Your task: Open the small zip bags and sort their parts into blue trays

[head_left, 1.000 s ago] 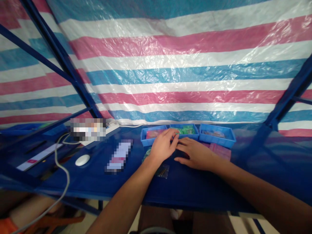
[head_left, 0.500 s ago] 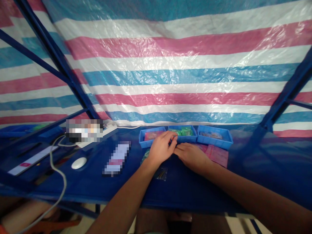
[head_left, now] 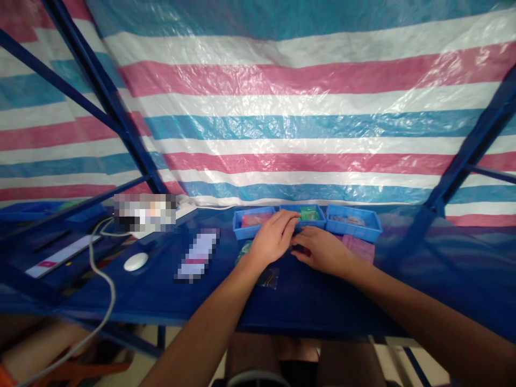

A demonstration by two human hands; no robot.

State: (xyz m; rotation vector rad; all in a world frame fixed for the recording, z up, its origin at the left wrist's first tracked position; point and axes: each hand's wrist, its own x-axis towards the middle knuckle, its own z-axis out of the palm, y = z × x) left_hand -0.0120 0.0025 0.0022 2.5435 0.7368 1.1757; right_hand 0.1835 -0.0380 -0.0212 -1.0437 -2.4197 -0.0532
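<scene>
My left hand (head_left: 274, 239) is over the front edge of the middle blue tray (head_left: 312, 224), its fingers stretched to the right and the thumb apart. Green packets (head_left: 309, 214) lie inside that tray. Just right of it, my right hand (head_left: 324, 250) hovers low over the table with fingers curved and a gap between thumb and forefinger; I see nothing held in it. Pink packets (head_left: 360, 249) lie partly under my right hand. A green packet (head_left: 244, 250) shows beside my left wrist, and a small clear bag with thin pieces (head_left: 269, 278) lies nearer me.
A left blue tray (head_left: 245, 233) holds pink packets, and a right blue tray (head_left: 355, 230) holds small clear bags. On the left are a phone (head_left: 197, 255), a white mouse-shaped object (head_left: 136, 262) and a white cable (head_left: 108, 290). Blue frame bars (head_left: 133, 142) rise behind the table (head_left: 306, 312).
My hands have parted slightly: the right hand's thumb and fingers have spread, and the left fingers reach a little further right. The view has shifted slightly.
</scene>
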